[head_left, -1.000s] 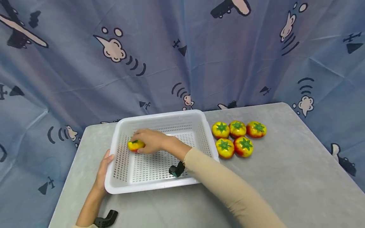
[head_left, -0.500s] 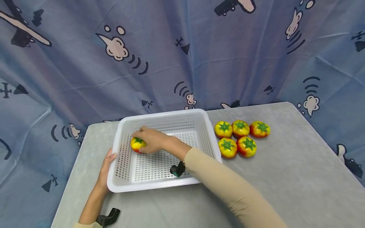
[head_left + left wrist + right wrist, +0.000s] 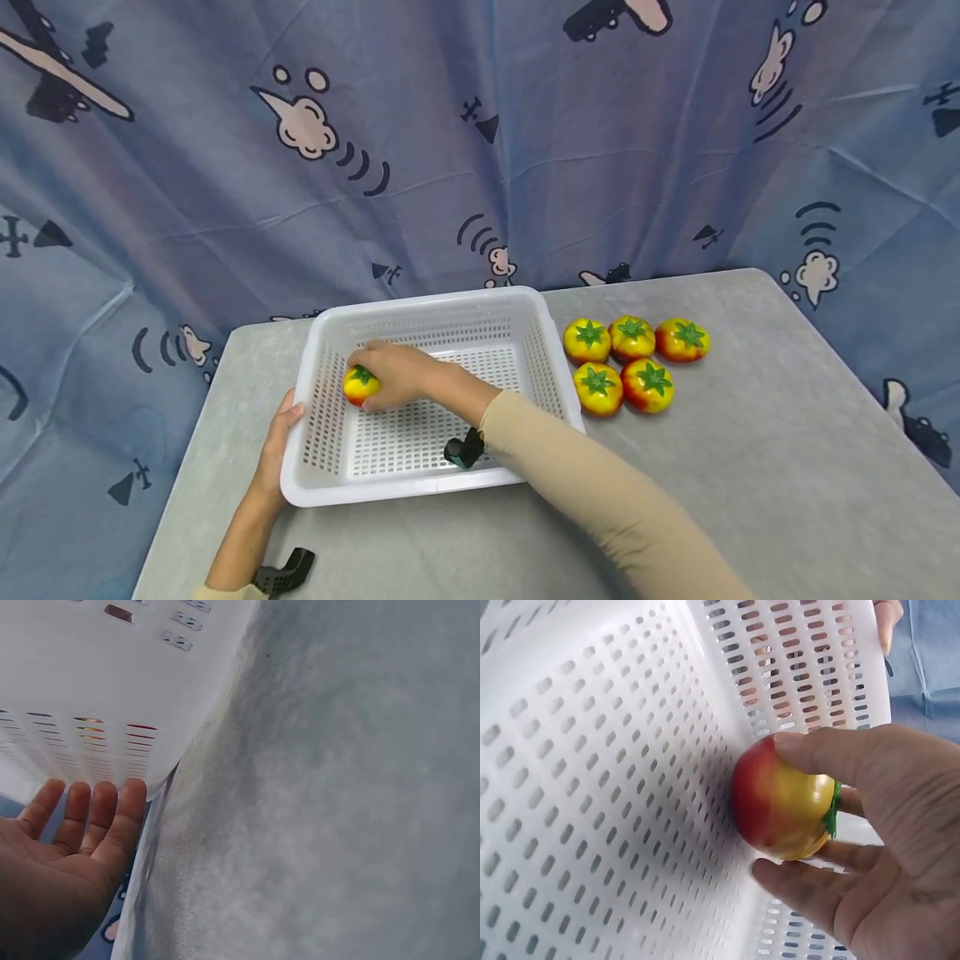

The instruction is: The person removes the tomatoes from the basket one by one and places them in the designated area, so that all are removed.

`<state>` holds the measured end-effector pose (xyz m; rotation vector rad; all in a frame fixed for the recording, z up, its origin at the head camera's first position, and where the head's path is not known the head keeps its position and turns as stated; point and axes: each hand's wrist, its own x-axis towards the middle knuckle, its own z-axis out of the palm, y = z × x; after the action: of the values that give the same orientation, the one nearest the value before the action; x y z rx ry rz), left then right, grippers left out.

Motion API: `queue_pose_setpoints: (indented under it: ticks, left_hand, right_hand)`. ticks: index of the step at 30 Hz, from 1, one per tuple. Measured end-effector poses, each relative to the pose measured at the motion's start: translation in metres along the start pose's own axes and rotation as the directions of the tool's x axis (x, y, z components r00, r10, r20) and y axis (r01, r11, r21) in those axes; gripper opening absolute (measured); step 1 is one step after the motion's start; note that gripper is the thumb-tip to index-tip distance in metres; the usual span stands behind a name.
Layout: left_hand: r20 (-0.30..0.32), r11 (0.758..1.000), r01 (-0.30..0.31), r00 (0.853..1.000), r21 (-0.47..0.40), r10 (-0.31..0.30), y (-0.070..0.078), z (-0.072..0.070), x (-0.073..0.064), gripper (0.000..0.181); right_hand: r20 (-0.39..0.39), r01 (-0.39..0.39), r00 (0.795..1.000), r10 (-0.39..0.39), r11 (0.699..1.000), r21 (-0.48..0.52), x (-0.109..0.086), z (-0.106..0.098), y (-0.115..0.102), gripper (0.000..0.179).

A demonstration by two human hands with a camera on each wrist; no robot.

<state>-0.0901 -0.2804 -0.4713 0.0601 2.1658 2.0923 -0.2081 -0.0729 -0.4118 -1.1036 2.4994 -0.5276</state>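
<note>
In the head view my right hand (image 3: pixel 396 375) reaches into a white perforated basket (image 3: pixel 420 487) and holds a yellow-and-red toy tomato (image 3: pixel 360 387) near its left wall. The right wrist view shows the thumb on the side of the toy tomato (image 3: pixel 784 799), the other fingers curled around and below it, and its green leafy top facing the palm. My left hand (image 3: pixel 276 446) grips the basket's left side, thumb over the rim. From the left wrist view, the fingertips (image 3: pixel 133 791) press the outside of the slotted wall (image 3: pixel 97 697).
Right of the basket several more toy tomatoes (image 3: pixel 632 337) stand close together on the grey tabletop (image 3: pixel 780 433). A blue patterned curtain (image 3: pixel 420 167) hangs behind the table. A black wrist mount (image 3: pixel 285 573) sits on the left wrist, another (image 3: pixel 463 448) on the right.
The held toy tomato has tipped more upright, and more of its green top shows. Both hands stay at the basket. The whole head view has shifted slightly.
</note>
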Motion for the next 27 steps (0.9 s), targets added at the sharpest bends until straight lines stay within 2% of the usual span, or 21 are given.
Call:
queue_pose_setpoints:
  ticks: [13, 20, 27]
  left_hand:
    - [0.008, 1.000, 0.013, 1.000, 0.000, -0.013, 0.002, 0.001, 0.001, 0.063]
    - [0.013, 1.000, 0.010, 1.000, 0.002, -0.010, -0.001, 0.002, 0.000, 0.064]
    - [-0.016, 1.000, 0.005, 1.000, 0.008, -0.004, -0.002, 0.002, -0.001, 0.061]
  right_hand:
    - [0.013, -0.015, 1.000, 0.015, 0.999, 0.042, -0.004, 0.001, -0.005, 0.057]
    - [0.020, 0.010, 1.000, -0.011, 0.998, 0.061, -0.014, -0.010, -0.003, 0.057]
    - [-0.001, 0.018, 1.000, -0.018, 0.996, 0.082, -0.030, -0.026, -0.003, 0.061]
